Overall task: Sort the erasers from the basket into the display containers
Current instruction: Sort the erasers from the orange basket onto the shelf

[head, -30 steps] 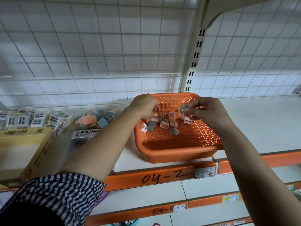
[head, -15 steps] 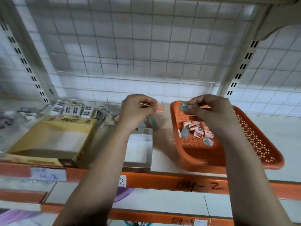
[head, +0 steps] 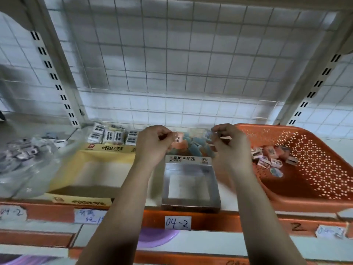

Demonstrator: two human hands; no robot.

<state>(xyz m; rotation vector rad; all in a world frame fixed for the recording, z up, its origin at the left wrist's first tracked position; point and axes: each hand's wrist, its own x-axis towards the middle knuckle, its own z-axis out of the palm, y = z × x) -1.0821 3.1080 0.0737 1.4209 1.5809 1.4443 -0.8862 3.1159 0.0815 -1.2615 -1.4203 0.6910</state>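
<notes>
blurred shelf (head: pixel 238 219), pink eraser (head: pixel 178 139) half hidden in left hand (head: pixel 152 145)

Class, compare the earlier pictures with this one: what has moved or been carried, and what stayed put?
The left hand and right hand rose from the orange basket and moved left over the grey display box, the left pinching a pink eraser, the right a bluish eraser. The basket and its loose erasers stayed put.

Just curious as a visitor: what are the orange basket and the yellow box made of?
Orange basket: likely moulded plastic, slightly glossy, walls pierced with regular holes. Yellow box: probably printed cardboard, matt, with a folded front flap.
</notes>
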